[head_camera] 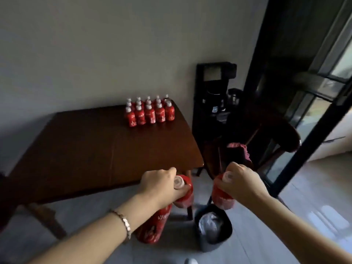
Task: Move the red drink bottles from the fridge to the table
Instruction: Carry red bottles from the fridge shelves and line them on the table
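Several red drink bottles (149, 111) with white caps stand in rows at the far right corner of the dark wooden table (91, 145). My left hand (162, 184) grips the neck of one red bottle (185, 195), and a second red bottle (152, 225) hangs below my left wrist, partly hidden by the arm. My right hand (242, 182) grips the neck of another red bottle (222, 197). Both hands are held in front of the table's near right corner, above the floor. The fridge is out of sight.
A black bin (213, 227) with a pale liner stands on the floor below my hands. A dark chair (266, 141) with a pink cloth sits right of the table. A black machine (215, 92) stands by the wall. A dark-framed glass door is at right.
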